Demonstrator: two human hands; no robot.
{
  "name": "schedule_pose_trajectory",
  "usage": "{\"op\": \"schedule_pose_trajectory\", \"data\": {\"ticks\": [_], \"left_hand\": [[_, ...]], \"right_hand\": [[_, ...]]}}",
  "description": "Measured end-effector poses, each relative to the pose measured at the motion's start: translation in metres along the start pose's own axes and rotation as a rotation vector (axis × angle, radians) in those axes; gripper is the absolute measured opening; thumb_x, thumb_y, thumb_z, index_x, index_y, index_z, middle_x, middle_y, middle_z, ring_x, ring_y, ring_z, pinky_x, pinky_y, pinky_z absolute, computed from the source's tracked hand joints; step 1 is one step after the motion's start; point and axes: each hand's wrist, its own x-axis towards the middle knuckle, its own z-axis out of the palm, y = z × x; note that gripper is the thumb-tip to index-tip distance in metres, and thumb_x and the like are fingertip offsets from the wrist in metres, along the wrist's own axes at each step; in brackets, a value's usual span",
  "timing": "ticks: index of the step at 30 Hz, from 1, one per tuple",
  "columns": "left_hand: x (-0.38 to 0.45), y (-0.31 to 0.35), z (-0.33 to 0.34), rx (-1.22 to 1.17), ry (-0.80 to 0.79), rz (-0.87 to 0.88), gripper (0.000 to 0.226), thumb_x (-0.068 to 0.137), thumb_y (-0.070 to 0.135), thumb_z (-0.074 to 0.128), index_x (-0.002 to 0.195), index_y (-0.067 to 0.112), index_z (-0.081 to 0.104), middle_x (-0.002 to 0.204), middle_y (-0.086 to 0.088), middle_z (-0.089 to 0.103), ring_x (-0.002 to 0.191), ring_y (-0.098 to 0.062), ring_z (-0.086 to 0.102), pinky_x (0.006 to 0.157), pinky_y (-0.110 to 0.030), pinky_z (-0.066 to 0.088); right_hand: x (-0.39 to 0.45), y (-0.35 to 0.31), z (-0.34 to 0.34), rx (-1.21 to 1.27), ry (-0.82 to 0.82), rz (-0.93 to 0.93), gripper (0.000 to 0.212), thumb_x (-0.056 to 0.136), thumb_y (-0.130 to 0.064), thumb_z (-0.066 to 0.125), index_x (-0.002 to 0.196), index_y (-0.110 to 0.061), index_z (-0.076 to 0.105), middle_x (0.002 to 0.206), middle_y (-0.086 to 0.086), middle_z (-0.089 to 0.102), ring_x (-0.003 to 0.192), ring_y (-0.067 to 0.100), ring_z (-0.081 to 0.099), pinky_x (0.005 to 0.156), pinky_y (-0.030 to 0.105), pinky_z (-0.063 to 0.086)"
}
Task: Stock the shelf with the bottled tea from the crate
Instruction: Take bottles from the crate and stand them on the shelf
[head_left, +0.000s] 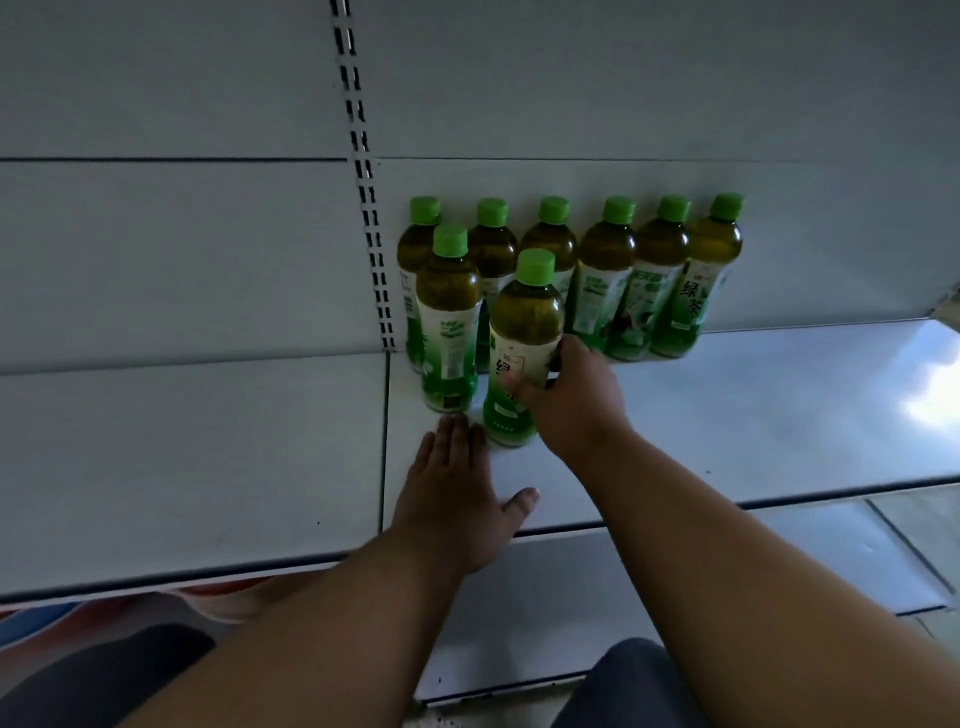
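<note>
Several green-capped bottles of tea stand on a white shelf (727, 415). A back row (608, 275) lines the rear panel. In front of it stands one bottle (449, 322) on the left. My right hand (571, 400) grips a second front bottle (524, 332) around its label; the bottle stands on the shelf, tilted slightly. My left hand (457, 493) lies flat with straight fingers on the shelf, its fingertips just below the left front bottle. The crate is not in view.
A slotted upright (366, 187) runs down the back panel left of the bottles. Another shelf section (182, 457) lies to the left. A lower shelf (779, 566) shows beneath, and my knees are at the bottom edge.
</note>
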Motion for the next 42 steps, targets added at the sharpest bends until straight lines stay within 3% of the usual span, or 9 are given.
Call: {"op": "schedule_pose_trajectory", "data": {"ticks": [10, 14, 16, 19, 21, 26, 30, 38, 42], "left_hand": [[0.001, 0.002, -0.001, 0.019, -0.023, -0.013, 0.103, 0.088, 0.076, 0.029, 0.156, 0.007, -0.004, 0.165, -0.015, -0.008, 0.151, -0.025, -0.01, 0.118, -0.036, -0.008], [0.005, 0.002, -0.007, 0.017, -0.119, -0.008, 0.103, 0.089, 0.075, 0.032, 0.156, 0.007, -0.007, 0.165, -0.014, -0.011, 0.151, -0.025, -0.012, 0.121, -0.038, -0.005], [0.008, -0.002, -0.02, -0.003, -0.175, 0.009, 0.102, 0.088, 0.075, 0.035, 0.156, 0.007, 0.0, 0.165, -0.015, -0.003, 0.151, -0.028, -0.001, 0.122, -0.041, 0.006], [0.003, -0.004, -0.045, -0.013, -0.133, 0.045, 0.094, 0.087, 0.075, 0.04, 0.154, 0.012, 0.021, 0.158, -0.014, 0.028, 0.142, -0.032, 0.028, 0.112, -0.041, 0.03], [-0.007, 0.001, -0.059, -0.011, -0.115, 0.087, 0.089, 0.086, 0.075, 0.043, 0.152, 0.017, 0.027, 0.157, -0.009, 0.032, 0.14, -0.029, 0.03, 0.11, -0.042, 0.033], [-0.053, 0.058, -0.085, -0.042, -0.06, 0.308, 0.078, 0.081, 0.073, 0.056, 0.142, 0.027, 0.042, 0.143, -0.002, 0.047, 0.128, -0.025, 0.043, 0.1, -0.041, 0.042], [-0.116, 0.115, -0.078, -0.054, -0.113, 0.519, 0.079, 0.079, 0.074, 0.056, 0.143, 0.029, 0.041, 0.142, -0.003, 0.046, 0.129, -0.026, 0.043, 0.103, -0.041, 0.041], [-0.226, 0.197, 0.007, 0.055, -0.273, 0.887, 0.073, 0.079, 0.076, 0.051, 0.132, 0.026, 0.044, 0.127, -0.004, 0.051, 0.119, -0.027, 0.047, 0.096, -0.042, 0.042], [-0.245, 0.229, 0.067, 0.119, -0.365, 0.98, 0.066, 0.081, 0.073, 0.051, 0.127, 0.026, 0.046, 0.124, -0.003, 0.051, 0.116, -0.026, 0.047, 0.095, -0.042, 0.043]], "right_hand": [[0.04, -0.014, 0.02, -0.088, 0.049, -0.006, 0.056, 0.086, -0.034, 0.073, 0.132, -0.01, 0.051, 0.134, 0.01, 0.05, 0.117, 0.029, 0.055, 0.095, 0.041, 0.047], [0.034, -0.011, 0.017, -0.066, 0.057, 0.004, 0.067, 0.081, -0.038, 0.077, 0.136, -0.013, 0.047, 0.133, 0.008, 0.053, 0.118, 0.027, 0.056, 0.097, 0.042, 0.049], [0.018, -0.009, 0.01, -0.061, 0.088, -0.018, 0.072, 0.078, -0.04, 0.079, 0.136, -0.017, 0.043, 0.133, 0.008, 0.053, 0.118, 0.027, 0.056, 0.094, 0.04, 0.048], [-0.018, -0.003, -0.009, -0.155, 0.069, -0.054, 0.071, 0.079, -0.041, 0.078, 0.137, -0.019, 0.044, 0.134, 0.007, 0.054, 0.117, 0.025, 0.057, 0.095, 0.037, 0.049], [-0.044, 0.001, -0.028, -0.251, -0.004, -0.026, 0.071, 0.081, -0.043, 0.074, 0.141, -0.019, 0.044, 0.135, 0.008, 0.053, 0.117, 0.026, 0.058, 0.096, 0.039, 0.05], [-0.14, 0.009, -0.1, -0.505, -0.068, 0.162, 0.075, 0.079, -0.043, 0.07, 0.144, -0.022, 0.038, 0.133, 0.01, 0.048, 0.112, 0.031, 0.056, 0.081, 0.034, 0.045], [-0.241, 0.025, -0.151, -0.598, -0.027, 0.391, 0.068, 0.079, -0.042, 0.068, 0.136, -0.018, 0.039, 0.13, 0.013, 0.046, 0.112, 0.034, 0.053, 0.08, 0.035, 0.044], [-0.384, 0.097, -0.187, -0.547, 0.109, 0.757, 0.066, 0.077, -0.049, 0.069, 0.13, -0.017, 0.046, 0.128, 0.016, 0.05, 0.111, 0.035, 0.056, 0.09, 0.038, 0.049], [-0.435, 0.165, -0.17, -0.49, 0.092, 0.962, 0.07, 0.078, -0.059, 0.067, 0.13, -0.019, 0.045, 0.13, 0.014, 0.048, 0.111, 0.035, 0.056, 0.084, 0.039, 0.049]]}}
